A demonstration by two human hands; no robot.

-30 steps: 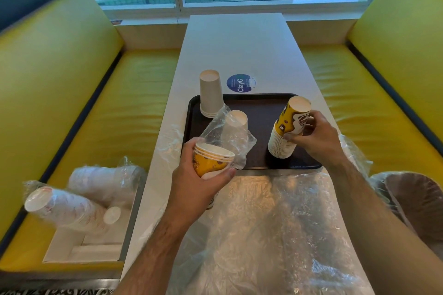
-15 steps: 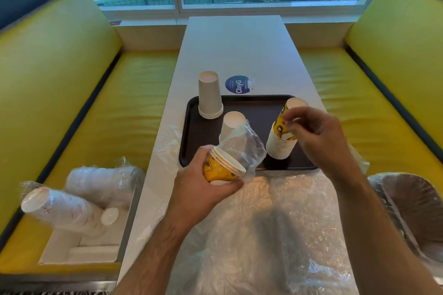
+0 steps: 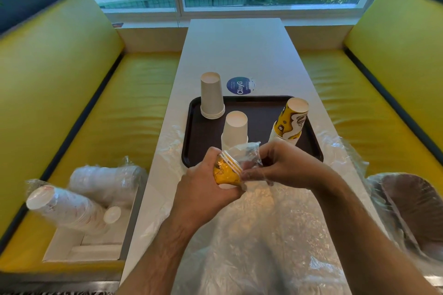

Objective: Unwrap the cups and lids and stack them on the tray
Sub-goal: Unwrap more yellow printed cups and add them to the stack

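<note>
Plastic sheet: covering the near table.
Left hand: gripping yellow cups before the tray.
Right hand: pinching their clear wrap.
Tray: bearing three inverted stacks, white stack partly hidden behind wrap.
Left bench: holding wrapped sleeves.

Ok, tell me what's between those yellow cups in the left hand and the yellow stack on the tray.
The clear plastic wrap over their rims, which the right hand is pinching while the left hand grips the yellow cups. Past that, the path to the yellow stack on the tray looks open; the white stack sits left of it.
</note>
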